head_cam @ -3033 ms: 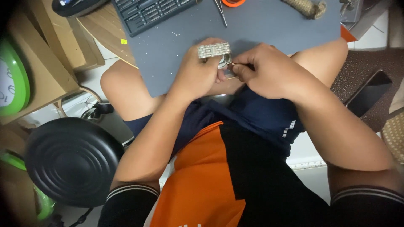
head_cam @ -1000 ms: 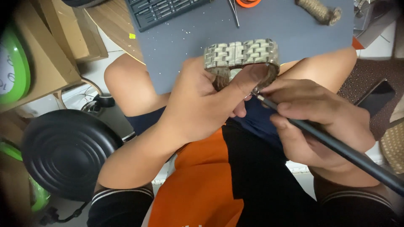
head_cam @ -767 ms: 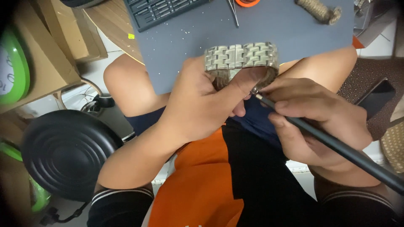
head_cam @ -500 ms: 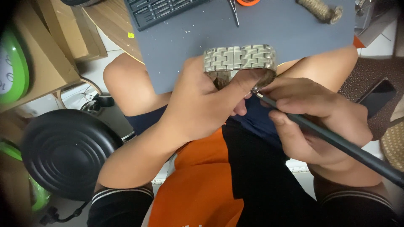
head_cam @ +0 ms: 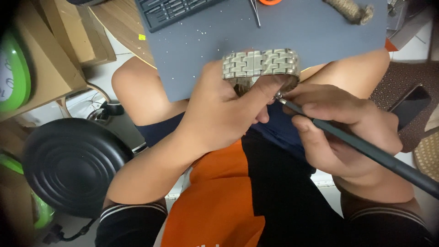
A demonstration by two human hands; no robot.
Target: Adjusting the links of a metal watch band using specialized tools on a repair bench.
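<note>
My left hand (head_cam: 228, 112) grips a silver metal watch (head_cam: 260, 63) by its linked bracelet, held up close to the camera above my lap. The thumb lies across the watch's lower edge. My right hand (head_cam: 345, 132) holds a slim dark tool (head_cam: 366, 148) like a pen. Its fine metal tip touches the watch's lower right side, by the left thumb. The watch's face is hidden behind my fingers.
A grey work mat (head_cam: 274, 32) lies over my knees, with a dark tray of bits (head_cam: 176, 11) at its far edge and a coil of twine (head_cam: 350, 10). A black round object (head_cam: 73, 164) sits at left, a green clock (head_cam: 13, 73) and cardboard boxes (head_cam: 68, 41) beyond; a phone (head_cam: 411, 105) at right.
Three seconds ago both hands worked low at the mat's edge; since then the watch was raised toward the camera. Over the last second the tool tip stays on the watch with only slight shifts.
</note>
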